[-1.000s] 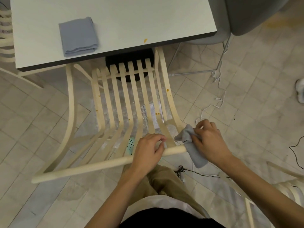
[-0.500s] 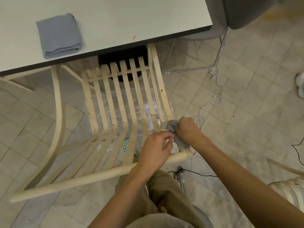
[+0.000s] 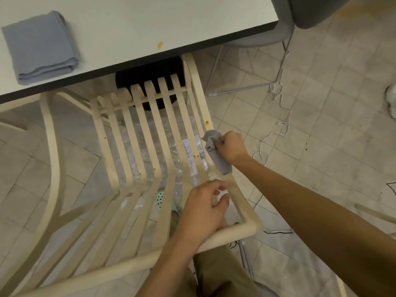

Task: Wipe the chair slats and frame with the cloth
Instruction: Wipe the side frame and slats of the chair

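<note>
A pale wooden slatted chair stands below me, its front tucked under the table. My left hand grips the top rail near the right corner. My right hand holds a crumpled grey cloth pressed against the right side rail of the frame, partway along the seat. Small orange spots mark the right rail and several slats.
A white table with a folded grey-blue cloth and an orange spot lies ahead. A grey chair with metal legs stands at the right. Cables trail over the tiled floor. Another pale chair's edge shows at the far right.
My right hand slid the cloth from the top rail's right end forward along the right side rail. My left hand shifted right along the top rail. The view moved closer.
</note>
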Demonstrator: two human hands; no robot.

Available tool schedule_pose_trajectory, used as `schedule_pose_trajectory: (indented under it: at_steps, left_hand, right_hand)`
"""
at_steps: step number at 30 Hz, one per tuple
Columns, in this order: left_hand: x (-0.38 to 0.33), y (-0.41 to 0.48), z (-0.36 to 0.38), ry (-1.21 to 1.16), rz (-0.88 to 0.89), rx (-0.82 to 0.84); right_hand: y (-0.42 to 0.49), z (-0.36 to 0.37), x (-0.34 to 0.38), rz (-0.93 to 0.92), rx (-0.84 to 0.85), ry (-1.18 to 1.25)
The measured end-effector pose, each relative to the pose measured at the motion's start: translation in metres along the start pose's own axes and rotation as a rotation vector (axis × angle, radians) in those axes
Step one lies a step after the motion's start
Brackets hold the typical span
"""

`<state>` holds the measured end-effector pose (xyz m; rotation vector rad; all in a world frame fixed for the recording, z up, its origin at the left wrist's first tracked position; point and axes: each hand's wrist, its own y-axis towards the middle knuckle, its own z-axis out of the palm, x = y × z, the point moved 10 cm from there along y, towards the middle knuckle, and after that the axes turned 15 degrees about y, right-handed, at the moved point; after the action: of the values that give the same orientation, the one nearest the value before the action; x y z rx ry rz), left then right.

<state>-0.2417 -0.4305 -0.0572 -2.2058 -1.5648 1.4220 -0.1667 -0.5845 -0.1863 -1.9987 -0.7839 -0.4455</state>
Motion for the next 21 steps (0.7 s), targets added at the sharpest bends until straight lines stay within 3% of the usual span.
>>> schedule_pose_trajectory:
  at_steps: [4, 8, 17, 21]
  left_hand:
    - [0.017, 0.046, 0.011, -0.007, -0.112, 0.153]
    - [0.015, 0.072, 0.027, 0.108, -0.107, 0.294]
    - [0.003, 0.069, 0.044, 0.216, -0.020, 0.260]
    - [0.017, 0.078, 0.035, 0.115, -0.044, 0.293]
  right_hand:
    - [0.021, -0.002, 0.006, -0.048, -0.021, 0.070]
    - [0.040, -0.004, 0.017, -0.094, -0.037, 0.071]
    - [0.073, -0.006, 0.049, -0.194, -0.083, 0.197]
    - [0.046, -0.005, 0.036, -0.248, -0.067, 0.172]
